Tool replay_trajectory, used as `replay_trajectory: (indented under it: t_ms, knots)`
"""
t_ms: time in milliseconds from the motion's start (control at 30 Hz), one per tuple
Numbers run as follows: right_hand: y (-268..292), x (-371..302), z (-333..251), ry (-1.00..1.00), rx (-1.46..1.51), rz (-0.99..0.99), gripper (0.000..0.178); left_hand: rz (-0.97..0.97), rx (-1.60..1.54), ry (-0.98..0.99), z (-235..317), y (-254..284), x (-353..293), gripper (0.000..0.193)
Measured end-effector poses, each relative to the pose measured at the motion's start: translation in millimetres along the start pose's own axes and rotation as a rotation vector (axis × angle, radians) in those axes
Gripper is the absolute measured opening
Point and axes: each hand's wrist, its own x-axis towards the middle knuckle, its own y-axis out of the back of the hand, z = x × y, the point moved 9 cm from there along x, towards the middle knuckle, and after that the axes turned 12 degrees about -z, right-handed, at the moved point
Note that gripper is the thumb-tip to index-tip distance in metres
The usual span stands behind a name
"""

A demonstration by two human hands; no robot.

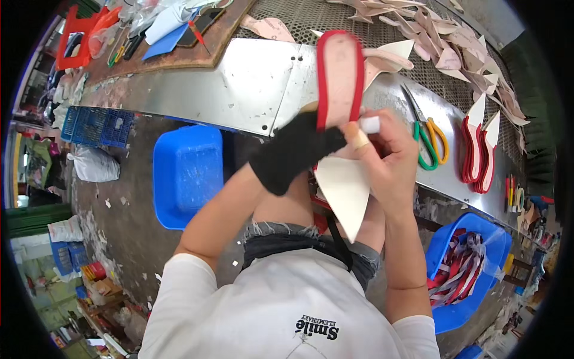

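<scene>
A shoe insole (pixel 341 78) is held up in front of me, its pinkish heel part edged with a red strip and pointing away. The cream pointed toe (pixel 347 191) hangs toward my lap. My left hand (pixel 296 149), in a black glove, is closed around the insole's narrow middle. From the other side, my right hand (pixel 388 149) pinches the insole's edge near the end of the red strip. White tape wraps some of its fingertips. Exactly what lies between those fingertips is hidden.
Scissors (pixel 430 134) with green and yellow handles lie on the metal table (pixel 251 84), left of stacked red-edged insoles (pixel 478 146). Unedged insoles (pixel 460 51) pile at the back right. A blue basin (pixel 188 173) stands left; a blue bin (pixel 439 320) with red and white strips stands right.
</scene>
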Motion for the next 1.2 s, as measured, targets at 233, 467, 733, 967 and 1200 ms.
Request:
replay_trajectory:
  t_ms: [233, 467, 733, 967, 1200]
  knots:
    - [14, -12, -21, -0.018, 0.323, -0.191, 0.015, 0.129, -0.340, 0.017, -5, 11, -24, 0.034]
    - [1, -24, 29, -0.168, 0.552, -0.044, 0.012, 0.232, -0.479, 0.084, -17, 10, -30, 0.027]
    - [0, -27, 31, -0.138, 0.582, 0.001, 0.014, 0.469, -0.382, -0.025, -18, 18, -39, 0.026]
    - [4, -28, 44, -0.131, 0.669, -0.222, 0.026, 0.322, -0.513, 0.041, -28, 12, -37, 0.040]
    - [116, -44, 117, -0.344, -0.842, 0.158, 0.030, -0.051, -1.192, -0.070, -29, -7, -44, 0.041]
